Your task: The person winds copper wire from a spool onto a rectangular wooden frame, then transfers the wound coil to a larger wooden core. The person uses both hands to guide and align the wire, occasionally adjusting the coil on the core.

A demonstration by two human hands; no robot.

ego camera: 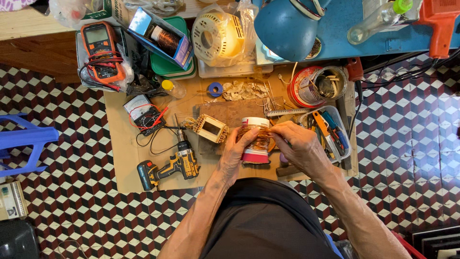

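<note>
Fingers of the left hand [235, 152] wrap round a spool of copper-coloured wire with white and red end caps [255, 140], thumb laid across the winding; right hand [298, 144] pinches its fingertips together at the spool's upper right rim, apparently on a wire strand too fine to make out. Spool is held upright just above the near edge of a brown cardboard sheet [120, 144] spread on the chequered tile floor [407, 144], approx. mid-width. Just left of the spool: a small square bobbin w/ wire ends sticking out [211, 127]. Further left, near the sheet's near-left corner, a yellow-and-black cordless drill [170, 168] lies on its side. A clear plastic tray of hand tools [330, 132] sits at the right edge; a black analogue meter w/ red leads [143, 113] toward the left edge.
</note>
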